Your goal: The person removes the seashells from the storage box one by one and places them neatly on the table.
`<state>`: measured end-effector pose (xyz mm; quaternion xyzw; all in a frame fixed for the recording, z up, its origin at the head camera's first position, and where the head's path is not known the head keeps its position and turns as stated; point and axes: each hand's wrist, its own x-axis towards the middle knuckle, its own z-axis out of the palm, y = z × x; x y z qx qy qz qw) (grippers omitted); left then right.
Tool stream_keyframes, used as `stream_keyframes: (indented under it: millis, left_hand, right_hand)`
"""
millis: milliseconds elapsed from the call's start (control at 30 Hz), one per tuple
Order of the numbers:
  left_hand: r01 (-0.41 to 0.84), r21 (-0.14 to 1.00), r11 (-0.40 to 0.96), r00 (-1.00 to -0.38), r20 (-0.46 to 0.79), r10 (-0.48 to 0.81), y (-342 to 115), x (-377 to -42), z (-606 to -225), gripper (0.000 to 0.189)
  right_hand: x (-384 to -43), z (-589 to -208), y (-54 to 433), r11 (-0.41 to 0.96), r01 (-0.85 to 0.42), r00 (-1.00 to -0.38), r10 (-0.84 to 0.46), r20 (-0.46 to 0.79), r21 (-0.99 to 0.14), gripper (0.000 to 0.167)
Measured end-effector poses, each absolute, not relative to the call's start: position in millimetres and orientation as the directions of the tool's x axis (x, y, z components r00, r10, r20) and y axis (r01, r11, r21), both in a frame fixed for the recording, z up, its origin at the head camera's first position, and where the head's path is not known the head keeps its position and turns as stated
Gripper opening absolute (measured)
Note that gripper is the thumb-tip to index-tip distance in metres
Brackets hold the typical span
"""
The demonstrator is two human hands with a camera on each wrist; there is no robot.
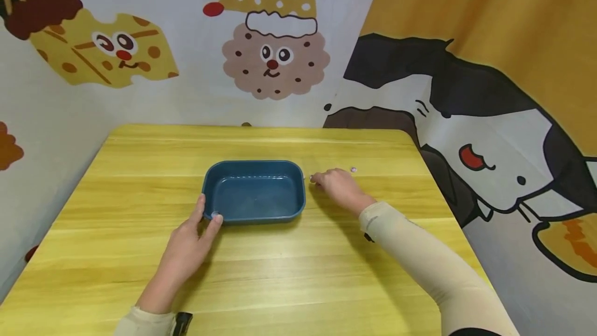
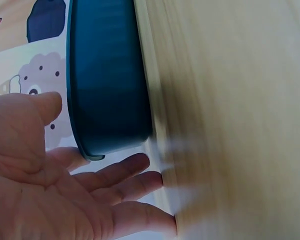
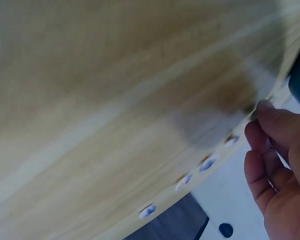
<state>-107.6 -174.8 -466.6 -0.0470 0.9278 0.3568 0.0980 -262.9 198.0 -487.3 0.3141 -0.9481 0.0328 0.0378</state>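
A dark blue rectangular tub [image 1: 254, 220] sits on the table. At its near left corner is my left hand [image 1: 184, 248], index finger along the left side and thumb at the front rim. In the left wrist view the left fingers [image 2: 132, 186] stay extended and spread beside the tub's end. Just off the tub's right side, my right hand [image 1: 342, 189] pinches a small shiny piece [image 1: 312, 179] between thumb and index finger at the tabletop. Several small pale purple, gem-like pieces [image 3: 208, 162] lie in a row beside that hand; in the head view it hides most of them.
The wood-grain table [image 1: 289, 284] has a rounded far edge against a cloth [image 1: 186, 102] printed with cartoon figures. One pale piece [image 1: 353, 169] lies behind the right hand. A small shiny spot [image 1: 215, 214] shows inside the tub's near left corner.
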Motion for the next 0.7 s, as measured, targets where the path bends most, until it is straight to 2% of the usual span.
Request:
stream_keyframes:
  millis: [200, 300, 500, 600, 700]
  left_hand:
    - [-0.171, 0.661, 0.73, -0.985, -0.136, -0.107, -189.8, -109.2, -466.8, 0.081]
    - [-0.199, 0.662, 0.722, -0.98, -0.153, -0.129, -198.0, -108.8, -466.6, 0.081]
    - [-0.222, 0.654, 0.723, -0.973, -0.199, -0.119, -205.5, -108.1, -465.4, 0.083]
    - [-0.221, 0.652, 0.726, -0.972, -0.21, -0.108, -205.4, -107.6, -464.9, 0.085]
    - [-0.219, 0.648, 0.729, -0.972, -0.213, -0.103, -206.7, -106.3, -464.8, 0.086]
  right_hand:
    - [-258.0, -492.9, 176.4, 0.759, -0.645, -0.763, -0.633, 0.128, -0.089, 0.014]
    - [-258.6, -492.8, 166.1, 0.753, -0.65, -0.758, -0.634, 0.152, -0.103, 0.012]
    - [-260.7, -491.5, 159.5, 0.764, -0.634, -0.773, -0.616, 0.154, -0.123, 0.018]
    - [-257.2, -482.3, 158.3, 0.773, -0.611, -0.79, -0.579, 0.204, -0.172, 0.02]
    - [-249.2, -456.8, 140.4, 0.75, -0.611, -0.789, -0.551, 0.271, -0.254, 0.016]
